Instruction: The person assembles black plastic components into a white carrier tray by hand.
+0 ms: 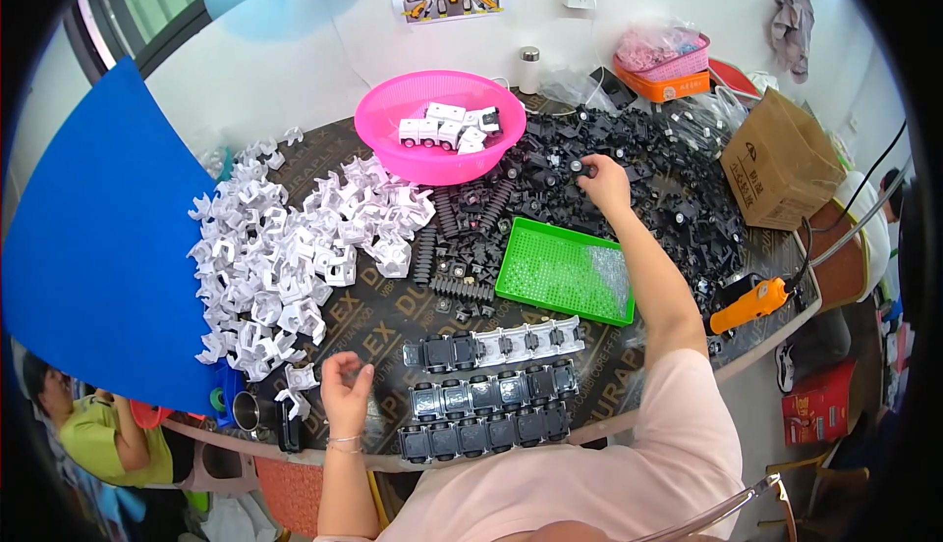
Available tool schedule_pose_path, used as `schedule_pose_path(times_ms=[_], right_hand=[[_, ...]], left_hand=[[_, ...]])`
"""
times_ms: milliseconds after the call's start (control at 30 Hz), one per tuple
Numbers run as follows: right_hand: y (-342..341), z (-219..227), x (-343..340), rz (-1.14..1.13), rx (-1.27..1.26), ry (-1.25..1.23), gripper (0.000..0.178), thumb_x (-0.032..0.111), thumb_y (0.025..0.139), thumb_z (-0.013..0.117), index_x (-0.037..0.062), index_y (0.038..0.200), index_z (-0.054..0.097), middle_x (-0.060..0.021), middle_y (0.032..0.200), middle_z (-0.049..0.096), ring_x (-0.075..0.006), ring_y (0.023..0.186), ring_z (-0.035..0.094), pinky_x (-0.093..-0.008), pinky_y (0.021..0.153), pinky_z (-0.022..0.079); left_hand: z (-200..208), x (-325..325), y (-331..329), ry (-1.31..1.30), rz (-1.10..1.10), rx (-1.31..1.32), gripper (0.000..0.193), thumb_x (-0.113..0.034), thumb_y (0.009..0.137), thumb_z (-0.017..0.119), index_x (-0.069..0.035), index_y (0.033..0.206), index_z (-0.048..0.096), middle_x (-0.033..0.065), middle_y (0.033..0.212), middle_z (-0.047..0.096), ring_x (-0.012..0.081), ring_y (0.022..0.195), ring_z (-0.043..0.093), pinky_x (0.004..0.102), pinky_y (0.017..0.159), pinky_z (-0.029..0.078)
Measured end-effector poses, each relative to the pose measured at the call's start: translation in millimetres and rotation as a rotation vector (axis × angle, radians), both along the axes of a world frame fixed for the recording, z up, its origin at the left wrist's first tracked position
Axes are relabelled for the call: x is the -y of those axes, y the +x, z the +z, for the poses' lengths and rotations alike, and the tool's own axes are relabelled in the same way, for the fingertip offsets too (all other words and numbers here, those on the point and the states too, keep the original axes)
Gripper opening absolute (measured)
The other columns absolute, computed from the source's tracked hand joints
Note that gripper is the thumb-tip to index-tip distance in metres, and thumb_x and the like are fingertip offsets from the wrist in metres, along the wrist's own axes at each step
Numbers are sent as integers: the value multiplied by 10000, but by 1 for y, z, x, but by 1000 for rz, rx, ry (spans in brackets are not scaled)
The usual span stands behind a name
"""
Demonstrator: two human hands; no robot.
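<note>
My right hand [607,187] reaches into a heap of small black plastic parts [653,164]. Its thumb and fingers pinch a black toy chassis part [587,170], partly covered by the fingertips. My left hand [346,387] hovers over the near table, fingers loosely curled and apart, holding nothing. Right of it lie three rows of toy vehicle bodies. The far row has black parts [447,352] at its left and bare white shells [530,340] at its right. Dark wheeled parts fill the middle row [491,395] and the near row [486,436].
White plastic shells [265,257] are piled at left. A pink basin [393,154] holds white toy vehicles. A green tray [550,257] with small silvery pieces sits mid-table. An orange electric screwdriver [749,306], a cardboard box [786,164] and a metal cup [253,412] stand around the edges.
</note>
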State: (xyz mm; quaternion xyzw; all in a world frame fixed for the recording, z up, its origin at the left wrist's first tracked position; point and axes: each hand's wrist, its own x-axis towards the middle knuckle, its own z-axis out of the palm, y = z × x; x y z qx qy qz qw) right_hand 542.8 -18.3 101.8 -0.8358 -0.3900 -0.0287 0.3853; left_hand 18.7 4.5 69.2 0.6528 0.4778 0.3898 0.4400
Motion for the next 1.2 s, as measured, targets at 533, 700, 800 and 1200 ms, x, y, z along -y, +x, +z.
schedule_pose_path(times_ms=[533,700,800,1200], right_hand=[[-239,69,98,1050,246,349,341,-64,620,660,92,921,693,-96,996,616,-244,845,607,-316,681,507],[-286,62,117,871,-224,278,672,106,627,808,52,1220,497,-170,1218,507,-276,1092,544,-380,888,479],[-301,49,111,792,13,334,742,189,585,847,34,1211,481,-175,1183,524,-331,1059,554,-373,853,489],[-240,36,87,873,-94,-116,696,149,564,831,58,1200,565,-146,1207,556,-320,1108,544,-374,949,444]], left_hand=[[69,47,78,-711,-697,911,236,-107,941,517,-46,1167,485,78,1119,581,168,994,596,368,896,510],[57,61,65,-636,-571,948,280,-17,871,595,-51,1126,484,74,1082,582,174,997,589,344,907,496],[52,68,64,-590,-585,941,317,11,852,605,-39,1138,479,64,1077,579,169,985,584,315,884,489],[36,19,95,43,-432,-41,235,-169,771,723,12,767,572,77,838,543,155,728,552,274,652,459]])
